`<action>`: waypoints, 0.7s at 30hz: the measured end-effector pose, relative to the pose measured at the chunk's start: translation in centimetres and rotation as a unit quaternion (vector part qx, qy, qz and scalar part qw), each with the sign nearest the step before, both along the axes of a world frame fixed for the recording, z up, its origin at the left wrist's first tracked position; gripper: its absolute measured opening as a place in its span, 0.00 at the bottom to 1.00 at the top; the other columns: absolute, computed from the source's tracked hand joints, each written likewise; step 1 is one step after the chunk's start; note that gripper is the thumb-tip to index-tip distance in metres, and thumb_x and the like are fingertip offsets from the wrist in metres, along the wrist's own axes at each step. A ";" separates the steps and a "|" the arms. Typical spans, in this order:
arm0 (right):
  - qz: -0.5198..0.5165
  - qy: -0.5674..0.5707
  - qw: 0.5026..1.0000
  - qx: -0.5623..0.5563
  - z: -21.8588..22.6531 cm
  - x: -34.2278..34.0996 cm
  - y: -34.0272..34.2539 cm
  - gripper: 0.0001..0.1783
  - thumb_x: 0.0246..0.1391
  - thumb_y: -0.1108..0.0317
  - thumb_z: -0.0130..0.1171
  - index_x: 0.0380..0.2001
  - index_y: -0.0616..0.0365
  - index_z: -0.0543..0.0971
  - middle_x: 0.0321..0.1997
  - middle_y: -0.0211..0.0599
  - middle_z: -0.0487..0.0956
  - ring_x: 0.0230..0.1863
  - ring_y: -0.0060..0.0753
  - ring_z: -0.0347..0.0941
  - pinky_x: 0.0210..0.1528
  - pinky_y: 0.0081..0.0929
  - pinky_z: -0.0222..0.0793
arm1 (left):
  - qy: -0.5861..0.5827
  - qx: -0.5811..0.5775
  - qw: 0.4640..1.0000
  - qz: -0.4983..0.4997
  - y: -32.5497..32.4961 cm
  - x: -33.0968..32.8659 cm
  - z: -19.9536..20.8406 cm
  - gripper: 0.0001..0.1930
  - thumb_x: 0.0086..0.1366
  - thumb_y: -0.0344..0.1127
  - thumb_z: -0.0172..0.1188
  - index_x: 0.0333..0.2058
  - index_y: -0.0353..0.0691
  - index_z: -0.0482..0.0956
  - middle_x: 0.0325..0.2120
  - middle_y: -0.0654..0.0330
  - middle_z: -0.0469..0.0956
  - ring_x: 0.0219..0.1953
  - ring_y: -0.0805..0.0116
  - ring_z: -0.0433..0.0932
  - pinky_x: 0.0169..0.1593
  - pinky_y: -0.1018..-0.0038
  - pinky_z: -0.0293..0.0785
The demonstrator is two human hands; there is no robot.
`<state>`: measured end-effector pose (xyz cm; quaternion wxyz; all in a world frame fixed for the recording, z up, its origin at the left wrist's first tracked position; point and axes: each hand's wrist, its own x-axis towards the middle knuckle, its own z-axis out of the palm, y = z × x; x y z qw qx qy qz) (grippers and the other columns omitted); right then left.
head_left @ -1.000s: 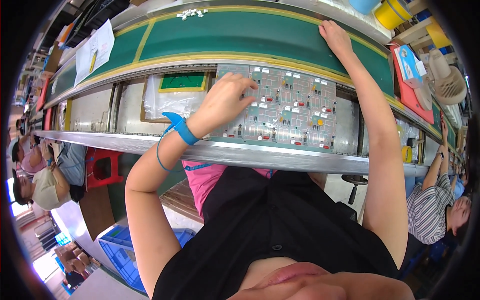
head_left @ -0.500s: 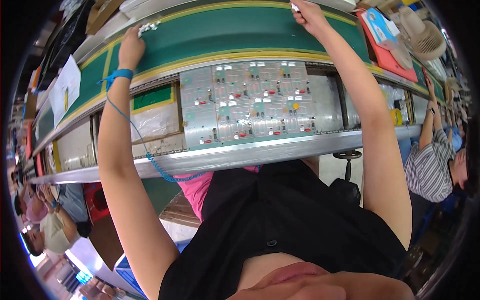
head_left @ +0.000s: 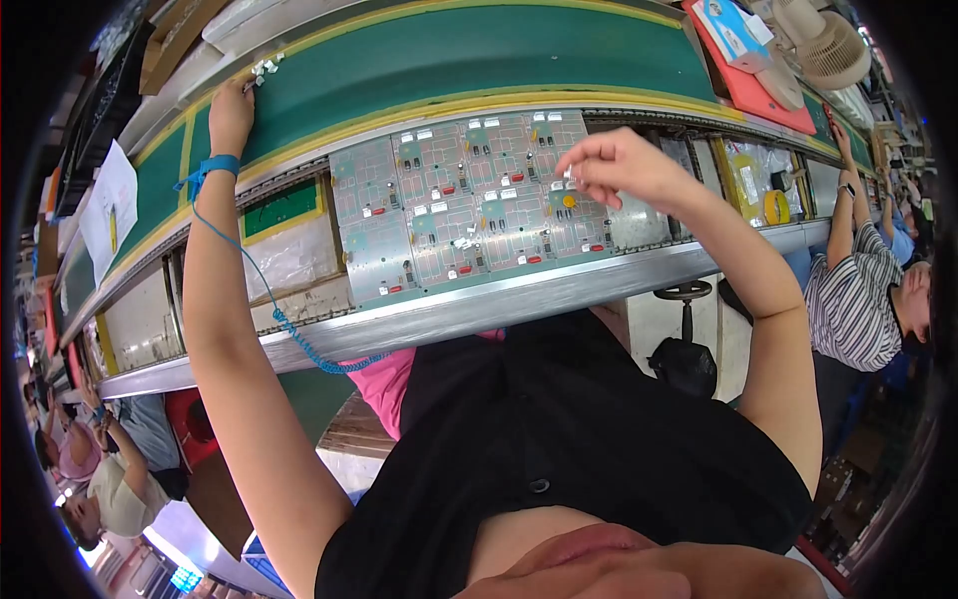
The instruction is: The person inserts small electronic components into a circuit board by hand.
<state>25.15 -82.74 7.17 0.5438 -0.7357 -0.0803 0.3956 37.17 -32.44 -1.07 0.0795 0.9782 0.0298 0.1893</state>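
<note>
My right hand (head_left: pixel 627 170) is over the right part of a panel of circuit boards (head_left: pixel 374 262), its fingertips pinching a small white part (head_left: pixel 569 174). At the far left, my left hand (head_left: pixel 232 118) rests on the green belt (head_left: pixel 449 60) with its fingers closed at a small cluster of white parts (head_left: pixel 266 70). Some of the cluster sticks out past the fingertips; what lies inside the fingers is partly hidden. The panel bears red, white and black components, plus a yellow-orange round piece (head_left: pixel 569 201). Several loose white bits (head_left: pixel 465 240) lie on it.
A blue wrist strap (head_left: pixel 218 168) with a coiled cord (head_left: pixel 299 344) runs from my left wrist past the metal rail (head_left: pixel 479 290). Paper (head_left: pixel 110 205) lies at left. A red tray (head_left: pixel 743 85) and fan (head_left: pixel 823 45) stand at far right. Co-workers sit on both sides.
My right hand has come back from the far side of the belt to above the boards, carrying the small white part. My left hand stays by the white cluster. The whole view has shifted slightly.
</note>
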 end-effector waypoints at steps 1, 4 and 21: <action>0.019 -0.031 0.998 -0.045 -0.4 -0.7 0.0 0.12 0.52 0.67 0.54 0.37 0.61 0.78 0.20 0.26 0.72 0.17 0.13 0.64 0.16 0.11 0.58 | -0.025 0.029 0.999 -0.011 -0.5 -0.2 0.2 0.12 0.61 0.37 0.51 0.40 0.45 0.78 0.34 0.47 0.77 0.39 0.49 0.75 0.43 0.61 0.71; 0.051 -0.098 0.986 -0.124 -2.2 -2.2 -0.3 0.11 0.50 0.67 0.56 0.38 0.58 0.79 0.22 0.27 0.75 0.18 0.14 0.64 0.19 0.15 0.59 | 0.017 0.045 0.998 0.042 -1.8 -0.9 1.1 0.12 0.62 0.37 0.49 0.41 0.46 0.79 0.33 0.46 0.77 0.38 0.48 0.75 0.42 0.59 0.71; -0.068 0.005 0.995 0.073 -0.3 -1.9 1.1 0.10 0.51 0.65 0.60 0.32 0.62 0.76 0.18 0.21 0.68 0.16 0.12 0.59 0.18 0.13 0.55 | -0.092 -0.956 0.279 -0.015 2.5 0.5 0.0 0.09 0.59 0.24 0.51 0.38 0.28 0.68 0.28 0.51 0.70 0.30 0.60 0.71 0.38 0.71 0.73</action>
